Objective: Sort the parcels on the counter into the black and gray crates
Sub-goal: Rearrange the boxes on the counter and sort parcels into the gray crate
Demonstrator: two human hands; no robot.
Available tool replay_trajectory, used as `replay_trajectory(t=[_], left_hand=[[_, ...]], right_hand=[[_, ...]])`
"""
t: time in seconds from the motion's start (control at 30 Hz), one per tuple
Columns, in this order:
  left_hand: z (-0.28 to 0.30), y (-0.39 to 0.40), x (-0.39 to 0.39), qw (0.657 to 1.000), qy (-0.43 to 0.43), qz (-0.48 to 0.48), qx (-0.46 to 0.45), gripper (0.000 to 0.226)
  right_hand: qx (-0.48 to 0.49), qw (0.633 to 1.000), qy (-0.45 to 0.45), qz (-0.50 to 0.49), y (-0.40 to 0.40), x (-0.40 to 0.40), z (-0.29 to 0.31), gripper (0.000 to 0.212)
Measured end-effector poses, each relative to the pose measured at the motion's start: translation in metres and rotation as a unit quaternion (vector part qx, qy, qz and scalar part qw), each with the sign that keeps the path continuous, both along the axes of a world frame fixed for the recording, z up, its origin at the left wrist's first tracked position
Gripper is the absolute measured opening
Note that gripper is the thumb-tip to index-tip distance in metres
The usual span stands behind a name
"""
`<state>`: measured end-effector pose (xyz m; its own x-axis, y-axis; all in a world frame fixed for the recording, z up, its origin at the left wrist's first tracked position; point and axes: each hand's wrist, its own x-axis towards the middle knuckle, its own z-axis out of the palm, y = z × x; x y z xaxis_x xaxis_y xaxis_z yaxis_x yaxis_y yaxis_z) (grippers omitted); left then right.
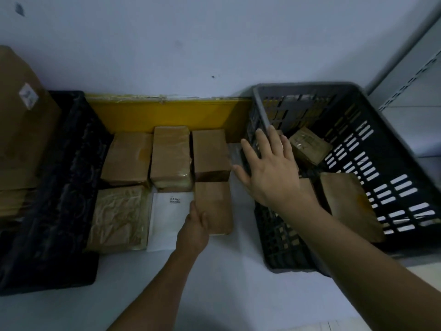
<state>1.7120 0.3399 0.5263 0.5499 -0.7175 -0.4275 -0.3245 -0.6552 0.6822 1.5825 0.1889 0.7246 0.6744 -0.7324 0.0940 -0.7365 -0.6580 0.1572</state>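
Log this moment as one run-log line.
left hand: on flat brown parcel | right hand: open above gray crate rim | counter: unsorted parcels remain

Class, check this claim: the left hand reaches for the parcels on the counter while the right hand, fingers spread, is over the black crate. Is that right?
Not quite. In the head view the right hand, fingers spread, is over the gray crate, not the black one. The left hand does reach the parcels.
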Motion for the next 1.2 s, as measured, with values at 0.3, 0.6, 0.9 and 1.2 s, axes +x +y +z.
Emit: replay_trajectory(t=[0.3,0.6,0.9,1.2], left_hand=[[0.015,-0.006,0.005,0.951,-0.279,-0.106,0.079,0.073],[0.114,-0.057,-0.01,0.939,-0.302,-0.155,-0.051,0.081],[0.174,-0.102,-0.062,0.923,-0.3,-0.198,-0.138,0.083],[0.183,-0.138,-0.117,0.915,-0.355,-0.181,-0.06,0.079]], right_hand=[[0.021,1.0,0.019,0.0,-0.002,-0.005,-0.005,0.08],[0.008,0.991,-0.11,-0.074,-0.014,-0.066,0.018,0.076],[0.089,0.978,-0.015,-0.186,-0.085,-0.172,-0.018,0.083],[0.264,0.953,0.142,0.035,-0.136,-0.171,-0.059,0.117]])
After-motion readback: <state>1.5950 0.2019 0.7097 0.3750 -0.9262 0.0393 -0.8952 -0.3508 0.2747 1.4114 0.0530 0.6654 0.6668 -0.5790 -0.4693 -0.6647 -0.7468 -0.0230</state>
